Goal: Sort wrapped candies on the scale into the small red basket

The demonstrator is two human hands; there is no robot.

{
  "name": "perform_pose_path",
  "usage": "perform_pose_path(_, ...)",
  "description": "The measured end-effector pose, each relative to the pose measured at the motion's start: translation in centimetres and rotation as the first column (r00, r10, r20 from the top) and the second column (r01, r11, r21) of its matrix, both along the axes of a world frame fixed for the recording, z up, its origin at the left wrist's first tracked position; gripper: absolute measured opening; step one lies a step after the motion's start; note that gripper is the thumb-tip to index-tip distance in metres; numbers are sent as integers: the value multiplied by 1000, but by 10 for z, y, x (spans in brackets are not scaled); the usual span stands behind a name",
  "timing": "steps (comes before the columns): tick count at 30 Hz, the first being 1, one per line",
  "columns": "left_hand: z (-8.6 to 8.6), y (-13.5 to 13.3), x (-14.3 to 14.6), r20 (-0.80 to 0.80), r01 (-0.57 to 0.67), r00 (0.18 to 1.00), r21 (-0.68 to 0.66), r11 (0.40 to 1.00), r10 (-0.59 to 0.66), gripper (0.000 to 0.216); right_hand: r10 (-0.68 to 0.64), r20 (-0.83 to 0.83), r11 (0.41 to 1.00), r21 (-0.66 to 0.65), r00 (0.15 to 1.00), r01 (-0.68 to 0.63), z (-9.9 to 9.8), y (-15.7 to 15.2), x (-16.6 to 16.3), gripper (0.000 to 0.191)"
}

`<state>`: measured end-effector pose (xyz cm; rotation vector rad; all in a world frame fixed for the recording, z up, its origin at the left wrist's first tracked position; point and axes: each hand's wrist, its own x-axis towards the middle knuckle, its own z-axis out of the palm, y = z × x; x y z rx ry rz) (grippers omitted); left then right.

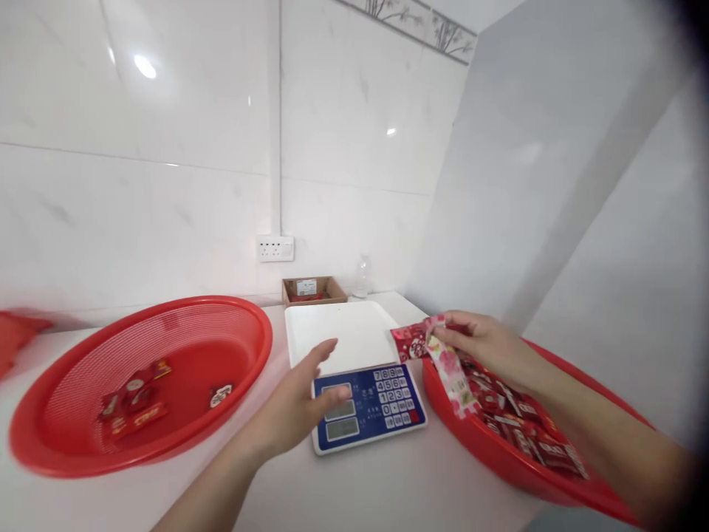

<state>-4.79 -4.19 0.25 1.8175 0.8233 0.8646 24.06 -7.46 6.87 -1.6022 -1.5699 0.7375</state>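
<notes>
My right hand [487, 346] is closed on snack packets over the edge of the right red basket [481, 443]. One is a red packet [408, 343] pointing left; the other is a narrow pink-and-white floral packet [453, 373] hanging down. Beneath that hand, many red wrapped snacks [521, 421] fill the basket. My left hand [293, 406] holds nothing, its fingers apart, in front of the display of a digital scale [368, 406]. The scale's white weighing plate [343, 332] is bare in the part that shows.
On the left stands another red basket [221, 347] with several red packets [133, 399] and a small dark-red packet [220, 395] inside. Behind the scale are a cardboard box [335, 290] and a clear bottle [362, 277]. A blurred red thing [16, 336] lies at the far left.
</notes>
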Motion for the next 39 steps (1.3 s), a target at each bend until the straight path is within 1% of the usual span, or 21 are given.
perform_pose_path(2,-2,-5,7,151,75,986,-60,995,-65,71,148,-36,988,-32,988,-149,0,0,-33,25)
perform_pose_path(4,-3,-8,11,249,101,966,-94,990,-75,75,257,-20,966,-29,966,-258,-1,2,-61,20)
perform_pose_path(5,-3,-9,13,293,109,954,-121,987,-69,74,287,-1,958,-19,958,-287,-2,4,-72,19)
perform_pose_path(7,-2,-8,15,399,139,916,-201,970,-49,72,298,41,954,9,954,-298,-5,9,-91,19)
perform_pose_path(9,-2,-6,16,516,186,856,-279,942,-16,70,268,55,962,37,962,-270,-7,15,-103,19)
perform_pose_path(12,-2,-2,18,627,191,778,-306,933,46,67,222,3,973,57,975,-222,-7,22,-115,20)
perform_pose_path(15,-3,0,19,654,173,753,-304,937,73,54,203,-54,979,47,978,-200,-7,24,-121,24)
perform_pose_path(19,-4,-2,19,660,266,749,-378,887,57,48,171,-4,983,62,985,-170,-10,24,-125,24)
perform_pose_path(23,-6,-2,20,621,234,775,-450,862,115,42,232,-19,972,47,973,-231,-15,25,-125,20)
perform_pose_path(26,-7,-1,21,590,230,799,-482,846,119,37,274,-42,961,59,961,-271,-17,25,-124,21)
perform_pose_path(28,-7,0,21,595,229,794,-487,843,128,36,291,-56,956,44,955,-289,-17,25,-123,24)
perform_pose_path(30,-6,1,20,609,221,779,-492,842,151,35,311,-108,950,4,944,-312,-16,23,-120,29)
perform_pose_path(33,-6,4,19,623,197,755,-512,836,203,32,315,-277,939,-49,907,-341,-15,23,-113,40)
perform_pose_path(36,-7,7,16,626,150,732,-532,834,268,32,258,-396,953,-46,881,-300,-17,27,-105,41)
perform_pose_path(39,-5,10,12,624,100,714,-539,836,316,31,171,-393,980,-25,903,-196,-22,37,-97,35)
